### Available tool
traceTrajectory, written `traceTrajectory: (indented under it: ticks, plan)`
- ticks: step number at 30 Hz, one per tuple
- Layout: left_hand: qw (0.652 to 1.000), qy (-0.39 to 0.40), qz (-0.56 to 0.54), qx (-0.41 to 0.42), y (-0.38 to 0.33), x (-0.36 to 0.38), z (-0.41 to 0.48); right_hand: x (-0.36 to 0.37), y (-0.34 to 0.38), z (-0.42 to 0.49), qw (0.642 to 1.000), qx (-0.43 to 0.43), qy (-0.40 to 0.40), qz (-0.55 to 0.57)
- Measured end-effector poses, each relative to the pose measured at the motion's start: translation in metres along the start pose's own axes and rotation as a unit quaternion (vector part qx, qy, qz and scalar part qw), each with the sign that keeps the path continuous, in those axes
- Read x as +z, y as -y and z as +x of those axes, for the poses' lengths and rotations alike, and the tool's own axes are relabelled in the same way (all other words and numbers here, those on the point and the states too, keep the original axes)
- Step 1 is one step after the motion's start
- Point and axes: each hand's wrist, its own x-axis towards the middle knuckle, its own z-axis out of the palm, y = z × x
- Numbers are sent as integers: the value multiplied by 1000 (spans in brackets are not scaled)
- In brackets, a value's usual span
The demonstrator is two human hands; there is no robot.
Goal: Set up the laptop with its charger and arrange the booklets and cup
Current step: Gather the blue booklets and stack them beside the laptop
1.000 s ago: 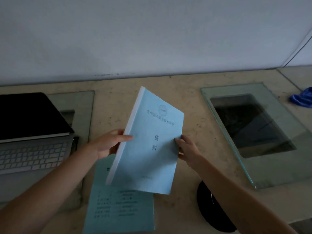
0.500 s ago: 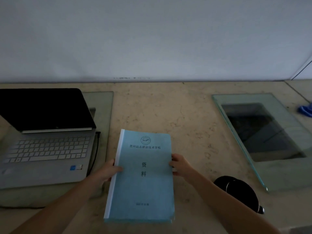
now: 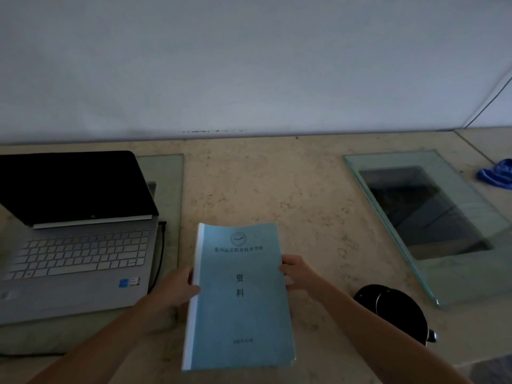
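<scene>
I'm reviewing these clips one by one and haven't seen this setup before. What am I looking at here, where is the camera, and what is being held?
There is no machine: a person wears a camera on the head, looking down at their own bare hands. The left hand and right hand grip the side edges of a light blue booklet, which seems to lie on the beige counter. An open laptop with a dark screen sits to the left, a cable at its side. A black cup stands to the right, before a glass panel. A blue cloth lies far right.
</scene>
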Motion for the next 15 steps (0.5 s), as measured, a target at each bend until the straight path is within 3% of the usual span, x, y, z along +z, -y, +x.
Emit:
traceTrajectory:
  ticks: [4,10,15]
  plan:
    - [996,27,81,0,1,-2,-6,2,-2,7,998,13,-20,-52]
    - [999,19,18,28,-4,-3,-5,3,3,15,993,19,-59,-100]
    - [999,5,-26,35,-5,2,-6,5,4,13,998,37,-45,-26]
